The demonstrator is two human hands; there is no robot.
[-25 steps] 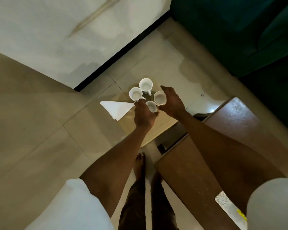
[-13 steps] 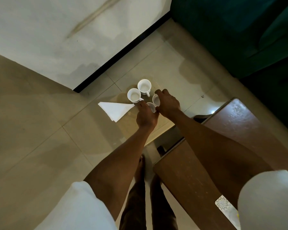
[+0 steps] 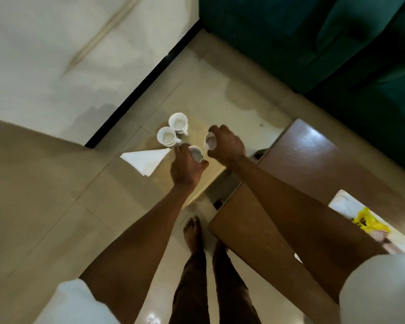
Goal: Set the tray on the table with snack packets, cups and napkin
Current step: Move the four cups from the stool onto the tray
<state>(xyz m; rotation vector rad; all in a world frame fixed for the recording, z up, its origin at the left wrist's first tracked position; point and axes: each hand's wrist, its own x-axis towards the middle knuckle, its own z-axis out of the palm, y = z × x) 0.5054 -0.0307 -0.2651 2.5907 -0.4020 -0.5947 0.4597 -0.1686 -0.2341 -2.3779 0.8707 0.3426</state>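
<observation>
Napkin down, two cups standing — left hand grips 3rd cup, right hand clasps 4th cup. Snack pkts — none set yet.

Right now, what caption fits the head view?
The left hand and right hand each grip a cup beside two standing cups and a napkin.

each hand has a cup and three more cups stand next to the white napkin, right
Not quite: only two standing cups are next to the white napkin, not three. The head view shows it. The left hand holds a cup and the right hand holds another cup.
</observation>
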